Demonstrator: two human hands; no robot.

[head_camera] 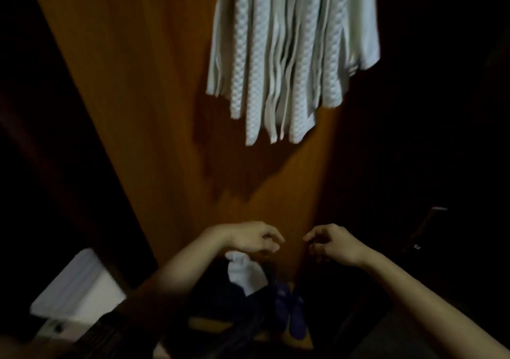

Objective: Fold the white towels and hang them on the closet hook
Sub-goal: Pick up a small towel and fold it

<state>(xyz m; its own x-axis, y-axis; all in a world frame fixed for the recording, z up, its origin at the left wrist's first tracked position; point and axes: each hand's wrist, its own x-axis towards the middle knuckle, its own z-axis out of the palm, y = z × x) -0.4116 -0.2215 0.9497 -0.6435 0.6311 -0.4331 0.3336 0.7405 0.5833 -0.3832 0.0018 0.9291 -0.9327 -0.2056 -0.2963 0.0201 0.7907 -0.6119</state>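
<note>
- Here, the largest thing in view is an orange-brown wooden closet panel (143, 104), running from twelve o'clock down to the centre, with darkness on both sides of it.
- A bunch of white towels (289, 55) hangs at about one o'clock, in front of the panel; the folded layers show waffle-textured strips between smooth edges, and the lower ends are uneven. What they hang from is out of frame at the top.
- The towels' shadow falls on the panel just below them, toward six o'clock.
- A pale, blurred boxy object (74, 289) sits at eight o'clock; I cannot tell what it is.
- The left hand (254, 238) is at six o'clock, well below the towels, fingers loosely curled and holding nothing.
- The right hand (331, 244) is just beside it toward five o'clock, fingers likewise loosely curled and empty; the two hands' fingertips point toward each other with a small gap between.
- A white sock (242, 273) shows below the left hand, next to dark blue footwear (292, 314) on the floor.
</note>
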